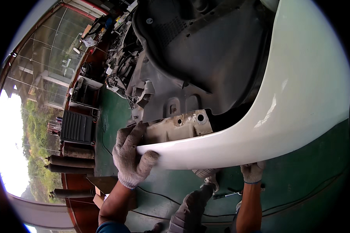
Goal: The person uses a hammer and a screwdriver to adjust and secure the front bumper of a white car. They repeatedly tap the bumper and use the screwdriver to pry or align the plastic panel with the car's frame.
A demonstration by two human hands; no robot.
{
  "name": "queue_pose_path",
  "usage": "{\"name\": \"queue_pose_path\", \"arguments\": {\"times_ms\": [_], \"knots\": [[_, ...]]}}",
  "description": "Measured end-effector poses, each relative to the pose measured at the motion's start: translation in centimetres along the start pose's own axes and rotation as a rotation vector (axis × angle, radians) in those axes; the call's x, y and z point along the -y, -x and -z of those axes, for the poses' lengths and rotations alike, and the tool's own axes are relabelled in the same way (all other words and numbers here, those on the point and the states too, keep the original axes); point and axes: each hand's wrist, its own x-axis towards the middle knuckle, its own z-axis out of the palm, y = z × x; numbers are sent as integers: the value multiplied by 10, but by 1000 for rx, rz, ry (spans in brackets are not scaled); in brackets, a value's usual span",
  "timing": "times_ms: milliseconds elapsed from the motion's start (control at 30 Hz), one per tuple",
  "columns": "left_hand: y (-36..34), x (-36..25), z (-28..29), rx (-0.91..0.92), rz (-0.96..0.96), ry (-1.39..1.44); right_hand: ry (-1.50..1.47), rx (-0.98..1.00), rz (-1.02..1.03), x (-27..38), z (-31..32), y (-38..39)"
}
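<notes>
A glossy white car fender [299,85] curves across the right side and narrows toward the left. Along its inner side sit a black plastic liner [214,66] and a stained beige metal bracket [175,128] with bolt holes. My left hand [132,155], in a knitted white glove, clasps the fender's narrow left end, thumb on the white face and fingers over the inner edge. Against the lower edge, further right, is my gloved right hand [252,171]; its fingers are curled at the rim and partly hidden behind the fender.
Black and grey car parts [122,58] are heaped at the far left. A dark cabinet [77,127], several gas cylinders [72,161] and an open cardboard box [105,192] line the left. Cables [163,197] and a hand tool [225,195] lie on the green floor, by a grey-trousered leg [190,209].
</notes>
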Motion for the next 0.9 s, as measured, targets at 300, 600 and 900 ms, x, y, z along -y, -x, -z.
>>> {"name": "queue_pose_path", "arguments": {"times_ms": [300,600,900], "knots": [[-3,1,-2,-8,-2,63,-113,28,-93,9,10,7],[-6,0,-3,2,0,60,50,110,14,-16,84,-11],[-5,0,-5,-2,-24,36,2006,113,832,-25,79,-27]]}}
